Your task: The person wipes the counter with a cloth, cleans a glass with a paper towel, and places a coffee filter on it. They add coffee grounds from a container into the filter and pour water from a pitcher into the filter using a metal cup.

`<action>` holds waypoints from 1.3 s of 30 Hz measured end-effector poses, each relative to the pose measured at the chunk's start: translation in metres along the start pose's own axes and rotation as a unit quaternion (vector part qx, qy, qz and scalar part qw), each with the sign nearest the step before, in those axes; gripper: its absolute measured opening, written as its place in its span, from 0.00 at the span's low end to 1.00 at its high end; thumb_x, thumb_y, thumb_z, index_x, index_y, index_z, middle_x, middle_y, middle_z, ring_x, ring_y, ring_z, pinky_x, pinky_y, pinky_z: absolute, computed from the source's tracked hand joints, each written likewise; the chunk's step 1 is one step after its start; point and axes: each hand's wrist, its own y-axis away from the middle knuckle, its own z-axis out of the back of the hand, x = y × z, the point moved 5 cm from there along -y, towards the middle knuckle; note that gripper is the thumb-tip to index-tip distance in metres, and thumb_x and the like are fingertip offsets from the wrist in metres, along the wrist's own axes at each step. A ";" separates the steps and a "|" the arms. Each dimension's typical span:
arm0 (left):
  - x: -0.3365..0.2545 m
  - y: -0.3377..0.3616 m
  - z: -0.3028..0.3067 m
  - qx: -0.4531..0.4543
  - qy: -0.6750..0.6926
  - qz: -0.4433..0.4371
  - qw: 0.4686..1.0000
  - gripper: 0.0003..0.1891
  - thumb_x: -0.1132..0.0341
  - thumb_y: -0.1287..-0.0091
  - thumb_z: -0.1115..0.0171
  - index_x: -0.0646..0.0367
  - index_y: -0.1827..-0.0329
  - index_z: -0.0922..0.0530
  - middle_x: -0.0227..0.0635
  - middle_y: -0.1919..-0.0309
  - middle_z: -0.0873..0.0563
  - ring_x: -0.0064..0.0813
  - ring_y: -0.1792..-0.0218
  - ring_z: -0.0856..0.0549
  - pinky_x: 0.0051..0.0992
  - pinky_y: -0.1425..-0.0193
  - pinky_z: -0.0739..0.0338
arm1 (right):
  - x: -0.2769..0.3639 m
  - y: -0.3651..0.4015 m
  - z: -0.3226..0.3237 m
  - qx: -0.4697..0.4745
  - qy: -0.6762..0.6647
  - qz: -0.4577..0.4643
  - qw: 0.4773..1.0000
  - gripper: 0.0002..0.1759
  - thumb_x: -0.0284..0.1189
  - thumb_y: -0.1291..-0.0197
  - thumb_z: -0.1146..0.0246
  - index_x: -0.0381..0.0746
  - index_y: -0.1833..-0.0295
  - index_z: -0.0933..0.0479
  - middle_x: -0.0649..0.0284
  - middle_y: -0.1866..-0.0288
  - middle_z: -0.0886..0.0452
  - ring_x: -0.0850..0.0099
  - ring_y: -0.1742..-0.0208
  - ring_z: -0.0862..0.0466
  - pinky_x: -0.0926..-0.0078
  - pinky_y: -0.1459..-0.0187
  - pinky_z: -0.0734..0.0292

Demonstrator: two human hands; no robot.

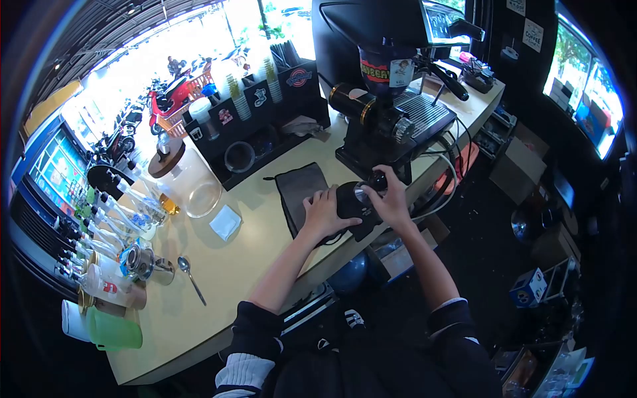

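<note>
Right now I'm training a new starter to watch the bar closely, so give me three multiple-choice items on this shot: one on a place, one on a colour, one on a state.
1. Where does the spoon lie?
A) on the bare counter
B) on the floor
C) in a drawer

2. What colour is the plastic jug at the counter's near corner?
A) red
B) green
C) white

3. How do the hands stand to the black object?
A) the left hand and the right hand are both on it
B) only one hand is on it
C) neither touches it

Answers:
1 A, the spoon lies by itself on the pale top.
2 B, the jug's body is plainly green.
3 A, both hands clasp the object at the counter's edge.
</note>
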 end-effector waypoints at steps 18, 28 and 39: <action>-0.014 -0.030 -0.028 -0.058 0.520 0.013 0.852 0.21 0.79 0.46 0.34 0.68 0.47 0.24 0.40 0.59 0.15 0.26 0.56 0.16 0.24 0.46 0.23 | 0.001 0.022 0.048 -0.018 -0.069 -0.030 0.997 0.24 0.18 0.46 0.34 0.36 0.44 0.32 0.70 0.66 0.28 0.87 0.65 0.27 0.87 0.66 0.27; 0.005 -0.005 0.001 -0.242 0.726 0.034 0.643 0.14 0.76 0.34 0.41 0.68 0.46 0.24 0.39 0.50 0.18 0.24 0.49 0.20 0.21 0.43 0.26 | 0.031 0.027 0.058 -0.014 -0.104 -0.007 0.994 0.25 0.16 0.46 0.35 0.37 0.43 0.32 0.67 0.58 0.26 0.83 0.57 0.24 0.85 0.55 0.26; 0.047 0.043 0.119 -0.453 0.443 0.035 0.773 0.11 0.73 0.37 0.38 0.62 0.51 0.20 0.34 0.58 0.16 0.24 0.58 0.18 0.23 0.54 0.24 | 0.082 -0.001 0.025 -0.006 -0.238 0.015 0.971 0.25 0.18 0.46 0.33 0.38 0.43 0.32 0.67 0.57 0.26 0.82 0.56 0.24 0.84 0.54 0.25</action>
